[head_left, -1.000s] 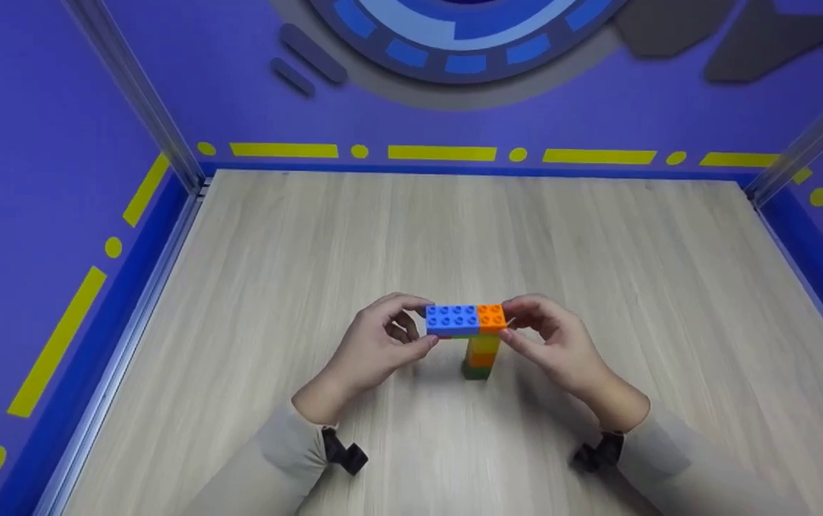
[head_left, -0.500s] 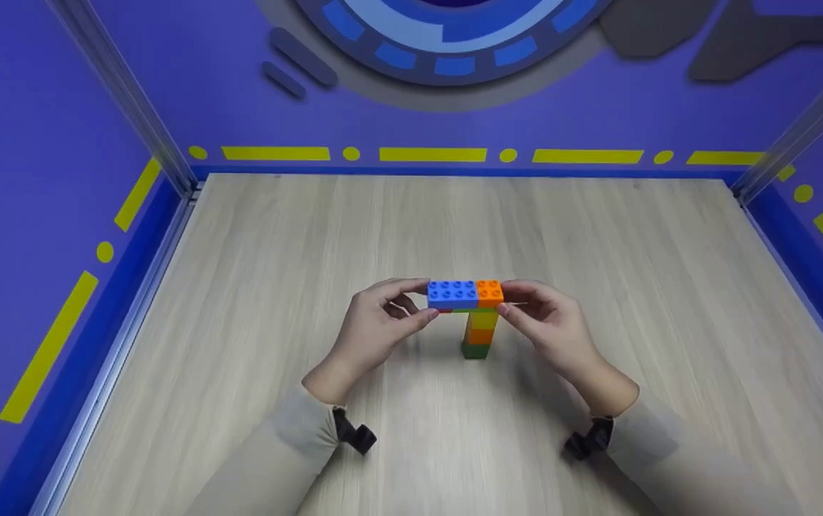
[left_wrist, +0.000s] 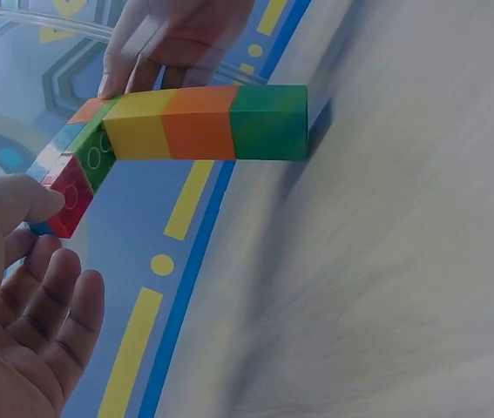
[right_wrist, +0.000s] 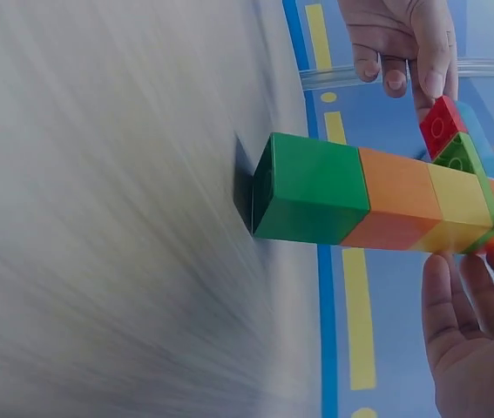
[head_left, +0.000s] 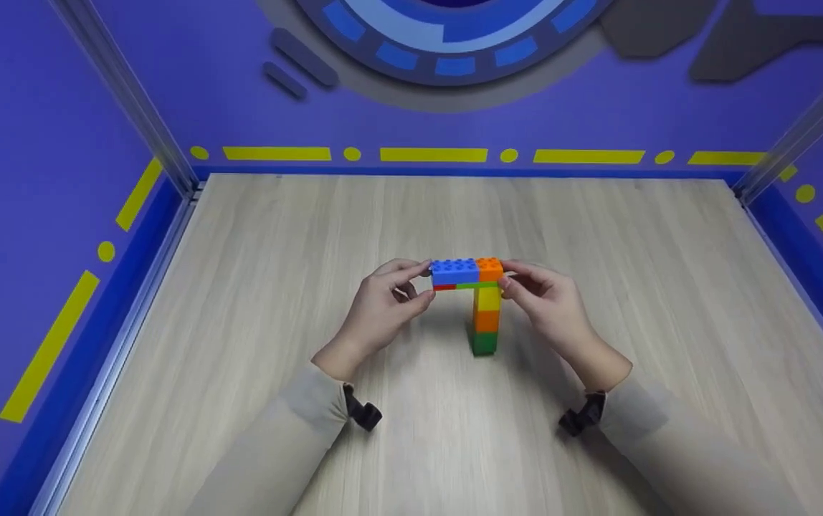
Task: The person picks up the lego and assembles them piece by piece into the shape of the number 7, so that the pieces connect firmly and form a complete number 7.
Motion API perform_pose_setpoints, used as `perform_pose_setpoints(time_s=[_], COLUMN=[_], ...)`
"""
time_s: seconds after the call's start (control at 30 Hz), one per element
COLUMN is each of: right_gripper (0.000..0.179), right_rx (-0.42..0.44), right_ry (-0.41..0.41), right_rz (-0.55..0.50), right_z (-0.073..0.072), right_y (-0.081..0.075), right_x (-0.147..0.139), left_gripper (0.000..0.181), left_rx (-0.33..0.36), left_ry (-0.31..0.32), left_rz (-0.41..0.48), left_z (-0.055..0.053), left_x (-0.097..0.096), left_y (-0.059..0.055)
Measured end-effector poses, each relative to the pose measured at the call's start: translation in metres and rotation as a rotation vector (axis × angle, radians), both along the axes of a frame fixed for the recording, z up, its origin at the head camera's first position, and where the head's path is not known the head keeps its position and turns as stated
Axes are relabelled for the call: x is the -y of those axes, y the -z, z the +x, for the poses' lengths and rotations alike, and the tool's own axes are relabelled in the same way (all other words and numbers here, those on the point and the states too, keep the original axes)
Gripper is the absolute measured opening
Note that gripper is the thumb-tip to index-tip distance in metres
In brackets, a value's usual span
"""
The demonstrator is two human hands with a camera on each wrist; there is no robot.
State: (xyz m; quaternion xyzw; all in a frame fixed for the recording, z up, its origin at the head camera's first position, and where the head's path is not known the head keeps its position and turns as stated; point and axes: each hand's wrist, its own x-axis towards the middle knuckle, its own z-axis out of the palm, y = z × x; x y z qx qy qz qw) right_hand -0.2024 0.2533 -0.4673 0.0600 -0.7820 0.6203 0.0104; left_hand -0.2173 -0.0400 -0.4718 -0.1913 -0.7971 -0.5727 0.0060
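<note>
A toy brick structure (head_left: 486, 321) is held between both hands. Its column stacks a green brick (left_wrist: 269, 122) at the bottom, then an orange brick (right_wrist: 400, 198) and a yellow brick (left_wrist: 139, 124). From the column's top an arm reaches left, with a blue brick (head_left: 454, 274) and an orange one (head_left: 490, 274) over thin green and red pieces (right_wrist: 443, 124). My left hand (head_left: 385, 304) pinches the blue-and-red end between thumb and fingers. At the opposite top end, my right hand (head_left: 551, 301) pinches the orange brick. Whether the column's foot touches the table, I cannot tell.
The wooden table (head_left: 297, 236) extends around the hands. Blue-purple panels (head_left: 447, 125) with yellow markings enclose its back and sides, and metal rails (head_left: 132, 272) run along the edges. Each wrist carries a small black camera mount (head_left: 363, 414).
Both hands have moved the brick structure farther up in the head view. It has tilted, so more of the column's front shows. Both grips stay the same.
</note>
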Motion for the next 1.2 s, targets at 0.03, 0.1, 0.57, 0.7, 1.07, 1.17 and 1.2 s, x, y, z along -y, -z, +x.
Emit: perform_pose_setpoints(time_s=[0.03, 0.1, 0.57, 0.7, 1.07, 1.17, 1.2], right_gripper=[0.04, 0.042, 0.044, 0.046, 0.049, 0.047, 0.047], right_rx=[0.009, 0.024, 0.133, 0.187, 0.317, 0.384, 0.399], right_ry=[0.0, -0.003, -0.008, -0.008, 0.002, 0.016, 0.02], right_rz=[0.0, 0.014, 0.108, 0.138, 0.122, 0.066, 0.059], right_z=[-0.002, -0.005, -0.04, -0.053, -0.069, -0.073, -0.074], right_y=[0.0, 0.001, 0.003, 0.002, 0.01, 0.014, 0.015], right_x=[0.0, 0.001, 0.003, 0.005, 0.006, 0.007, 0.007], left_gripper=[0.046, 0.045, 0.039, 0.037, 0.028, 0.025, 0.024], left_rx=[0.003, 0.005, 0.063, 0.07, 0.033, 0.035, 0.048], left_ry=[-0.006, -0.02, -0.097, -0.127, -0.176, -0.178, -0.178], left_rz=[0.001, 0.011, -0.036, -0.045, -0.088, -0.101, -0.106], left_z=[-0.002, -0.005, -0.036, -0.047, -0.067, -0.072, -0.073], left_x=[-0.001, -0.001, -0.006, -0.008, -0.013, -0.013, -0.013], left_y=[0.001, 0.003, 0.017, 0.02, 0.033, 0.038, 0.04])
